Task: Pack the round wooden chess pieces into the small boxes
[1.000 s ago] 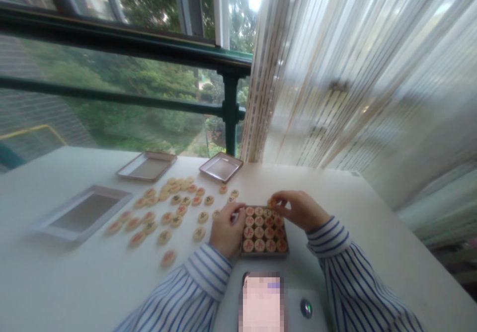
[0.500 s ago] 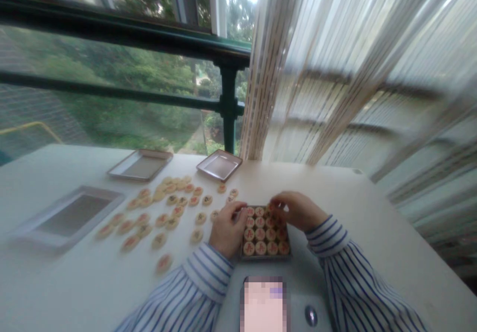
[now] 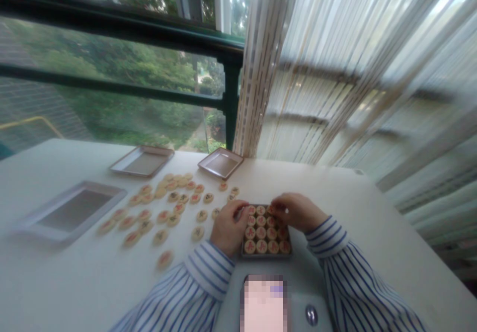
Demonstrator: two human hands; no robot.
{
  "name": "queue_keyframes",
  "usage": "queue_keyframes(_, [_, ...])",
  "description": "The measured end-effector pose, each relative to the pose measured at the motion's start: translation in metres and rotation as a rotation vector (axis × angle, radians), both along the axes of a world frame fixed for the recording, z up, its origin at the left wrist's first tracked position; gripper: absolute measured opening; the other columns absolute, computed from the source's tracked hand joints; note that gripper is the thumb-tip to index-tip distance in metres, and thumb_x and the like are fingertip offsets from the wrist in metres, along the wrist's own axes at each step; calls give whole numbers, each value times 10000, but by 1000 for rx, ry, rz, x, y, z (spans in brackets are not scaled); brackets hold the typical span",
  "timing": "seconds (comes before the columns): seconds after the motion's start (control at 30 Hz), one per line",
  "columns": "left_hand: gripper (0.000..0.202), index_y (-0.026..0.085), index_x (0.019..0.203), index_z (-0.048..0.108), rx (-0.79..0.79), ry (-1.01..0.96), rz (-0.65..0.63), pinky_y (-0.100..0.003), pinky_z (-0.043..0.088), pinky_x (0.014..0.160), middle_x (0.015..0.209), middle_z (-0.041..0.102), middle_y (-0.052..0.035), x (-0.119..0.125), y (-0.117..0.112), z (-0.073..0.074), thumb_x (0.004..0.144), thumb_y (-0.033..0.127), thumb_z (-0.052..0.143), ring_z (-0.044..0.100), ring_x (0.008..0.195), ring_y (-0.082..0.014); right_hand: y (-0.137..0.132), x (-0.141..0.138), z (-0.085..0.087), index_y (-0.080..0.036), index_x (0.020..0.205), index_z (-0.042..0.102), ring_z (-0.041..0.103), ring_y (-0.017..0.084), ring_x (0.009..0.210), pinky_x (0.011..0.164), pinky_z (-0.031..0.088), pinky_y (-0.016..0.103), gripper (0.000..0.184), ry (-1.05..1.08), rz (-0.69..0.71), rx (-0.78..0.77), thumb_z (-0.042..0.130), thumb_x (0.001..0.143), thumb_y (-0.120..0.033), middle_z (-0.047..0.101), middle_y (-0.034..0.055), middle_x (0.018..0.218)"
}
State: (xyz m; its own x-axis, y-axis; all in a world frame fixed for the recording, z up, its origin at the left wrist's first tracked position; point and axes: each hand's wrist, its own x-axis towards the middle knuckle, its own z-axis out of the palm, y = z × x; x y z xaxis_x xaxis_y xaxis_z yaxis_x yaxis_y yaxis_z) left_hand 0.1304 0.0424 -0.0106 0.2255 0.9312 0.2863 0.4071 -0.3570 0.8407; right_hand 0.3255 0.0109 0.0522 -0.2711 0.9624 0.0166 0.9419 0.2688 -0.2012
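Note:
A small square tray (image 3: 267,256) in front of me holds rows of round xiangqi pieces (image 3: 261,220), most with red characters facing up. My left hand (image 3: 229,226) is closed on the tray's left side, fingertips at its far left corner. At the far right corner my right hand (image 3: 298,211) has its fingers bent together, touching a xiangqi piece (image 3: 271,209) in the far row. The hand covers part of the right-hand column. Many loose xiangqi pieces (image 3: 163,216) lie scattered left of the tray, some red, some dark, some blank side up.
Behind the loose pieces stand a square tray (image 3: 220,163) and a larger tray (image 3: 142,161). A pale rectangular tray or lid (image 3: 76,211) lies far left. Nearest me are a blurred-out phone (image 3: 264,304) and a shiny oval object (image 3: 311,315). A string curtain (image 3: 320,73) hangs right.
My right hand has shifted slightly outward at the tray's far right corner, uncovering more of the far-row piece. My left hand stays at the tray; the view has tilted slightly.

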Motion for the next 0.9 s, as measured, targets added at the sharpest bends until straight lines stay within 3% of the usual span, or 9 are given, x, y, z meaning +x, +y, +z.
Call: queue_keyframes(0.9, [219, 178, 870, 611, 18, -4, 5, -324, 459, 797, 913, 639, -43, 0, 0, -1, 758, 317, 484, 580, 876, -176, -2, -1, 3, -237, 866, 644, 571, 127, 757, 695, 376, 228, 187, -44, -8, -25, 497, 775, -309, 657, 11, 821])
